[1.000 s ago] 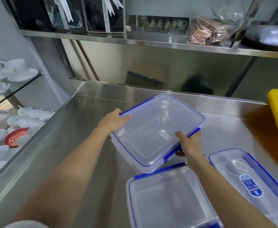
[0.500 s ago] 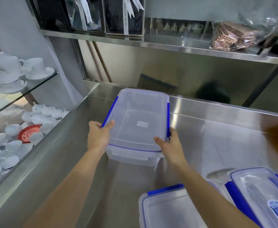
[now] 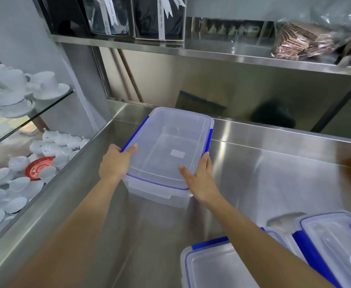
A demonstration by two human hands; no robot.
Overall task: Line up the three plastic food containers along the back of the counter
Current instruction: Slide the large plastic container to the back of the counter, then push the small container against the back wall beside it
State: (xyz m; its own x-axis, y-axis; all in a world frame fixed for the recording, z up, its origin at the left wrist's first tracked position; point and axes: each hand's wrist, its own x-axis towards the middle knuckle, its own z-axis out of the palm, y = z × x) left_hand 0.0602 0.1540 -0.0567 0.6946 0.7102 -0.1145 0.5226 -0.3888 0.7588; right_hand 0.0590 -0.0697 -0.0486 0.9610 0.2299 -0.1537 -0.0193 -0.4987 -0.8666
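Gripping the container (image 3: 168, 150), both hands (image 3: 114, 163) (image 3: 201, 179) clasp its sides.

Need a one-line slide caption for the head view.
Both hands, left and right, hold a lidded container at the counter's back-left corner.

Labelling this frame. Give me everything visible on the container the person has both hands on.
The held container is a rectangular box of clear plastic, empty as far as shows, with a clear lid edged in blue and blue clips along both long sides. A small pale label shows through near its middle. It lies flat, long axis running away from the person, at the back left of the steel counter. The left hand and right hand grip its near corners.
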